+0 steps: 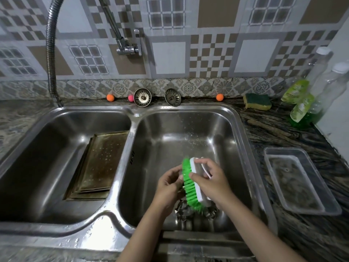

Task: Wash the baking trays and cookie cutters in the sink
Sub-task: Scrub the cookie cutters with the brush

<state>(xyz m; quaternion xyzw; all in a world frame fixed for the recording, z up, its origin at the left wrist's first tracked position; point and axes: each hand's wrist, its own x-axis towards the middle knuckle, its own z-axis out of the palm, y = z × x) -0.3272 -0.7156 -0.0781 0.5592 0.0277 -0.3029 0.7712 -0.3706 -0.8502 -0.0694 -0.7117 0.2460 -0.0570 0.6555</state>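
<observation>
Over the right basin of the sink (243,133) we see both hands at work. The right hand (211,178) grips a brush (194,183) by its white back, thumb and fingers curled round it, with the green bristles turned toward the left hand (168,188). The left hand has its fingers curled just beside the bristles; whatever it holds is hidden, so we cannot tell its grasp. Below the brush, on the basin floor near the front wall, lie metal cutters (186,209), partly covered by the hands.

In the left basin the trays (100,161) are stacked, leaning against the wall next to the divider, the top one stained brown.

Along the back edge of the worktop (273,129) stand two strainers (142,97), with small orange and pink balls (110,97) beside them. Toward the back right corner lie a sponge (257,101) and soap pouches (302,108), with clear bottles (328,87) behind them. A clear tub (300,178) sits by the right edge.
</observation>
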